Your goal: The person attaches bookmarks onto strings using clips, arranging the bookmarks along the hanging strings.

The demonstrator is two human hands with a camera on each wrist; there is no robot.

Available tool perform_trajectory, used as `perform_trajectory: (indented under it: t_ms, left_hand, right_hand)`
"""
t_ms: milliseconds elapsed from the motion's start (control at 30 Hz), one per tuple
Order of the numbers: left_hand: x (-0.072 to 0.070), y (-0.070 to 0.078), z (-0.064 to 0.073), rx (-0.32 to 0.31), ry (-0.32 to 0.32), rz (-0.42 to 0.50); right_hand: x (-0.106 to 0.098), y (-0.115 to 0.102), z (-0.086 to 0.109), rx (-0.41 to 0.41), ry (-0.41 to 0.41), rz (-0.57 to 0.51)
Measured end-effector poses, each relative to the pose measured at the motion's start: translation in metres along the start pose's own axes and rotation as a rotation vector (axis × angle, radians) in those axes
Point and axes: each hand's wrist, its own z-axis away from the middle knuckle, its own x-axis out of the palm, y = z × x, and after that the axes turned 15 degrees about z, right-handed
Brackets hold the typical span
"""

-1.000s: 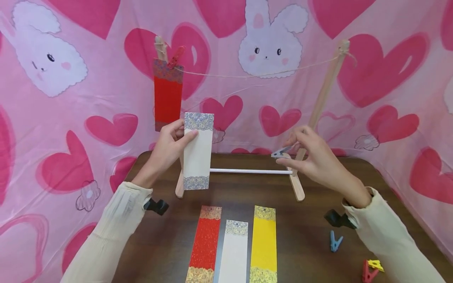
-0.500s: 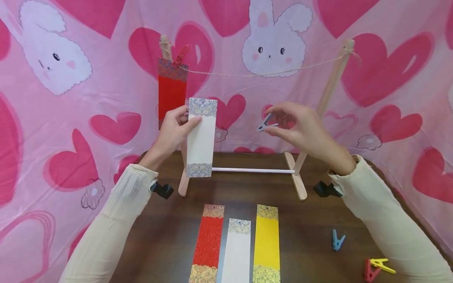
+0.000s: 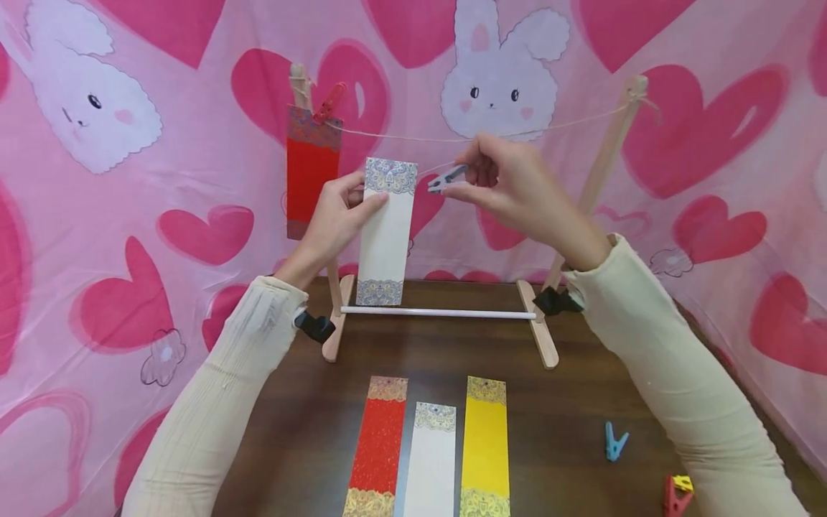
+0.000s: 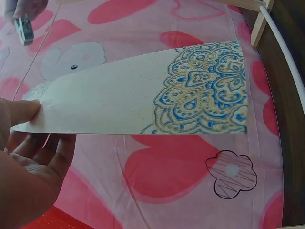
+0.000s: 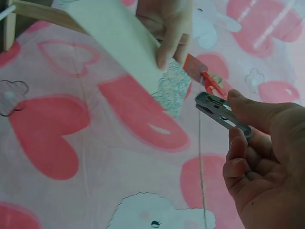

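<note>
My left hand (image 3: 344, 215) pinches the upper left edge of a white bookmark-like card (image 3: 386, 237), thumb in front and fingers behind. Blue and gold lace patterns cover both its ends, as the left wrist view shows of the lower end. Between thumb and fingers my right hand (image 3: 504, 179) holds a grey-blue clothespin (image 3: 447, 178), its nose pointing left at the card's top right corner, a small gap apart. Just above both runs a thin string (image 3: 400, 137) tied between two wooden posts. From its left end hangs a red card (image 3: 313, 179) under a red clothespin (image 3: 330, 103).
On the dark table (image 3: 284, 431) lie a red card (image 3: 377, 438), a white card (image 3: 431, 459) and a yellow card (image 3: 485, 438). To the right are a blue clothespin (image 3: 614, 441), a red clothespin (image 3: 675, 495) and a yellow one (image 3: 683, 484). A white rod (image 3: 439, 311) joins the stand's feet.
Both hands have risen toward the string. The left hand has carried the white card up and right; the right hand has brought the grey-blue clothespin up and left, close to it.
</note>
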Motion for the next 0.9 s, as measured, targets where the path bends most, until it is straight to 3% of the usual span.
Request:
perform_trajectory:
  t_ms: [167,533,700,800,900]
  left_hand:
    - [-0.004,0.005,-0.006,0.018,0.019,-0.005]
    - [-0.005,0.004,-0.013,-0.003,0.005,-0.007]
    - [-0.008,0.006,-0.015,0.02,0.011,0.008]
    - [-0.009,0.01,-0.019,0.004,0.023,0.057]
    - [-0.006,0.013,-0.025,-0.05,0.04,0.182]
  right_hand:
    - [0.0,-0.009,-0.024,-0.085,-0.003,0.027]
    - [-0.001,-0.011,-0.072,-0.052,-0.004,0.103]
    - [0.001,-0.011,-0.098,-0.025,-0.08,0.099]
    - [0.001,-0.01,-0.11,-0.012,-0.111,0.084]
    - [0.0,-0.005,-0.115,0.027,-0.143,0.034]
